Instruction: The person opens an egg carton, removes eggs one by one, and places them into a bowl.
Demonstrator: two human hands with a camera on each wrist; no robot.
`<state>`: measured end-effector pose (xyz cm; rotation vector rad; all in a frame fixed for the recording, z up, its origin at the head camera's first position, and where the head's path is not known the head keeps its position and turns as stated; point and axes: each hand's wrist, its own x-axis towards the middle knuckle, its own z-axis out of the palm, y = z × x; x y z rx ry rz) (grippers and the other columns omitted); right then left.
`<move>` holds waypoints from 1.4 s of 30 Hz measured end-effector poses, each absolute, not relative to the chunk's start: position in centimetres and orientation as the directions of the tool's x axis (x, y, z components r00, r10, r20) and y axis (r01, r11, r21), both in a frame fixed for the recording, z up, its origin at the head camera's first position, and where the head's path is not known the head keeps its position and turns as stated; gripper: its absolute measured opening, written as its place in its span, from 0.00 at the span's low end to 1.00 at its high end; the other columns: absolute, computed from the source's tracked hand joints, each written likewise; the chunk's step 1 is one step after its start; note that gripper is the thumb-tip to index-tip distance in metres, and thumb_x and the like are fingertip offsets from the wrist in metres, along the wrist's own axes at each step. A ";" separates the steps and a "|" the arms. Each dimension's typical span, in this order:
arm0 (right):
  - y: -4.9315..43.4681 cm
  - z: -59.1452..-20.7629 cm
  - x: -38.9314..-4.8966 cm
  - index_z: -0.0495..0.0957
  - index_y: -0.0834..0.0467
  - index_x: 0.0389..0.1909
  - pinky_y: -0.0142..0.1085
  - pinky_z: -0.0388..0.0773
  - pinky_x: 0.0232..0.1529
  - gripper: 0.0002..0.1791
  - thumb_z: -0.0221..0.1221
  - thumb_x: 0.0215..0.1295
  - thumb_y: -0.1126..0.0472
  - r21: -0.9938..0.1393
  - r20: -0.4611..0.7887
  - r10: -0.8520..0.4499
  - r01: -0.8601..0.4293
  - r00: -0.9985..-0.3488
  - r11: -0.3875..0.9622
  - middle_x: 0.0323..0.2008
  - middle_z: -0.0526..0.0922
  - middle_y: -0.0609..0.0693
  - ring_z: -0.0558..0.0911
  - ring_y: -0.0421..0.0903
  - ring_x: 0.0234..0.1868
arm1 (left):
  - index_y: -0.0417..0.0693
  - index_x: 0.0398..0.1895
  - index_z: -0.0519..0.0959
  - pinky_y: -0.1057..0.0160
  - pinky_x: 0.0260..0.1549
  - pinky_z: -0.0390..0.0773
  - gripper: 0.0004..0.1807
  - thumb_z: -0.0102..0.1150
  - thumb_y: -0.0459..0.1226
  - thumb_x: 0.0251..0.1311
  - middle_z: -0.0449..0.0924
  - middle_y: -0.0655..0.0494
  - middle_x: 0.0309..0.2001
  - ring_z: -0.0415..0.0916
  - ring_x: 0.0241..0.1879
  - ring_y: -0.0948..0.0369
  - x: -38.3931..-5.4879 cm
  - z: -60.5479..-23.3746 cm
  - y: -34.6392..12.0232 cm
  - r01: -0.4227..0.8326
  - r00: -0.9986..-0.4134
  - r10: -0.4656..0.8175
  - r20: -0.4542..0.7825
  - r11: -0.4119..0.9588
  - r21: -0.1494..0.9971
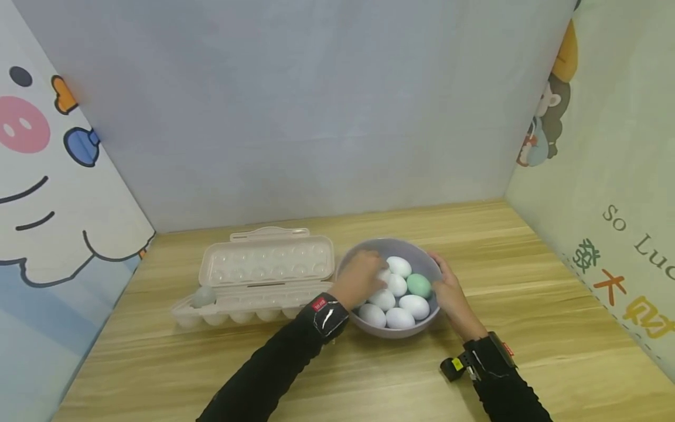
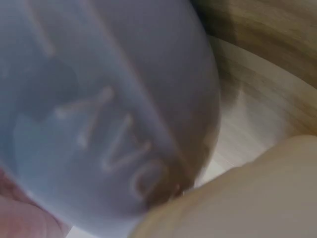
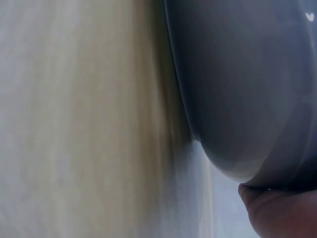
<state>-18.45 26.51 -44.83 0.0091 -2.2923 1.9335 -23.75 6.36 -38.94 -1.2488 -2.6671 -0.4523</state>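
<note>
A round grey bowl (image 1: 388,333) holds several white eggs (image 1: 413,306) and a green egg (image 1: 419,286). My left hand (image 1: 358,278) reaches over the bowl's left rim, its thumb and fingers around a white egg (image 1: 384,275) that they partly cover. On the right, my right hand (image 1: 448,290) grips the bowl's rim. The right wrist view shows the bowl's smooth outer wall (image 3: 237,89) with a fingertip (image 3: 282,210) against it. Close up in the left wrist view is a curved grey surface (image 2: 114,114) with raised letters, between blurred parts of the hand.
Left of the bowl lies an open clear plastic egg carton (image 1: 266,261), its lid folded back. One pale egg (image 1: 204,296) sits in its leftmost end. The wooden table (image 1: 369,381) meets a pale back wall (image 1: 316,146) and printed side panels (image 1: 606,176).
</note>
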 end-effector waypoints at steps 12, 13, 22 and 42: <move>25.9 -44.0 -18.2 0.46 0.55 0.67 0.54 0.42 0.64 0.39 0.33 0.50 0.77 -0.989 0.034 0.090 -0.020 -0.995 0.149 0.68 0.46 0.55 0.44 0.54 0.67 | 0.36 0.59 0.62 0.60 0.60 0.57 0.31 0.59 0.34 0.52 0.64 0.43 0.60 0.60 0.60 0.53 -21.9 -39.2 5.0 0.719 -0.693 0.682 0.233 0.634 0.284; 25.9 -44.0 -18.2 0.46 0.56 0.66 0.54 0.42 0.64 0.38 0.33 0.50 0.78 -0.989 0.029 0.088 -0.015 -0.996 0.149 0.68 0.45 0.55 0.44 0.54 0.67 | 0.35 0.60 0.60 0.59 0.61 0.56 0.31 0.59 0.34 0.52 0.62 0.43 0.61 0.59 0.61 0.52 -21.8 -39.1 4.6 0.729 -0.683 0.686 0.250 0.622 0.285; 26.0 -43.9 -18.3 0.48 0.56 0.66 0.55 0.43 0.64 0.39 0.34 0.49 0.78 -0.988 0.045 0.096 -0.030 -0.994 0.148 0.68 0.47 0.56 0.46 0.56 0.67 | 0.40 0.60 0.61 0.52 0.56 0.64 0.32 0.60 0.32 0.50 0.62 0.42 0.61 0.61 0.59 0.49 -21.2 -35.7 -1.8 0.696 -0.715 0.587 0.381 0.650 0.304; 26.9 -45.7 -19.1 0.48 0.52 0.66 0.57 0.44 0.63 0.39 0.34 0.48 0.75 -0.978 0.083 0.106 -0.060 -0.991 0.199 0.68 0.48 0.55 0.46 0.56 0.67 | 0.33 0.55 0.65 0.42 0.52 0.63 0.27 0.56 0.39 0.54 0.65 0.33 0.55 0.60 0.56 0.39 -23.6 -34.3 -19.5 0.302 -0.953 0.279 0.117 0.909 0.289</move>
